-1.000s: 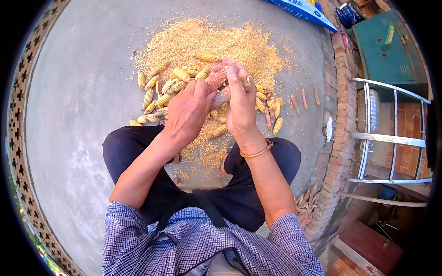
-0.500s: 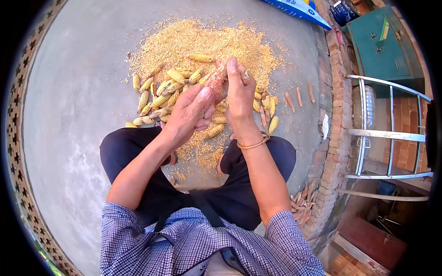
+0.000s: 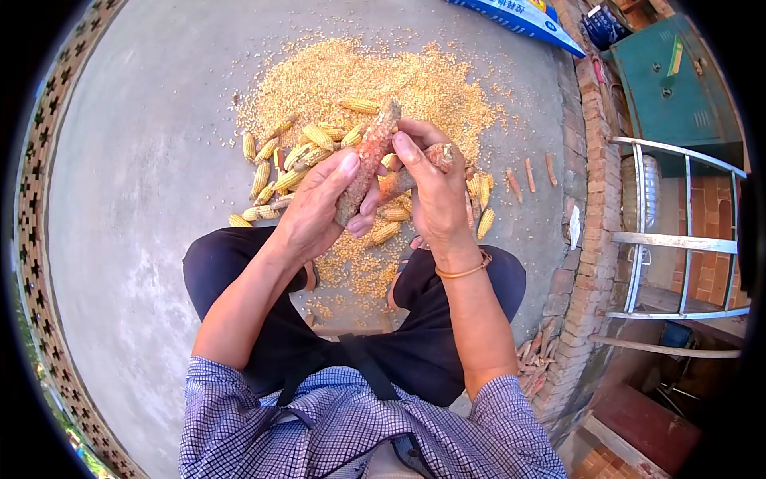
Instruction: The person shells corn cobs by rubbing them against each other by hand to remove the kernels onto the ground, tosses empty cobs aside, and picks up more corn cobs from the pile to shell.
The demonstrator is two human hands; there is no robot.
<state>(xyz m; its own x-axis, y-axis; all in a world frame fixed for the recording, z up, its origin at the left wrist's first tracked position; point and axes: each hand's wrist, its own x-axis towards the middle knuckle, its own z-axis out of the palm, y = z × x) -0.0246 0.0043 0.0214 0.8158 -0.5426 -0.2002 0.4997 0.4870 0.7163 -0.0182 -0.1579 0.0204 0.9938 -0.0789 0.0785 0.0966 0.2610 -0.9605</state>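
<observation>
My left hand [image 3: 315, 199] is closed around a reddish, mostly bare corn cob [image 3: 373, 153], which tilts up and away with its tip above the fingers. In my right hand [image 3: 437, 191] lies a second bare cob [image 3: 396, 184], held crosswise, its end poking out by the fingers. The right thumb and fingertips are beside the left hand's cob; whether they touch it I cannot tell. Beneath both hands, ears of yellow corn [image 3: 317, 136] lie heaped on the floor. Beyond them spreads a wide pile of loose kernels [image 3: 375, 72].
Several stripped cobs [image 3: 529, 172] lie on the concrete floor [image 3: 136, 176] at right. More cobs [image 3: 536, 359] are heaped against the low brick edge [image 3: 590, 247]. A blue sack [image 3: 523, 28], a metal rail [image 3: 674, 238] and a green cabinet [image 3: 666, 88] stand farther right.
My hands have drawn slightly apart, so the left hand's cob shows nearly whole. The right hand has turned, exposing more of its cob. The whole view has shifted a little.
</observation>
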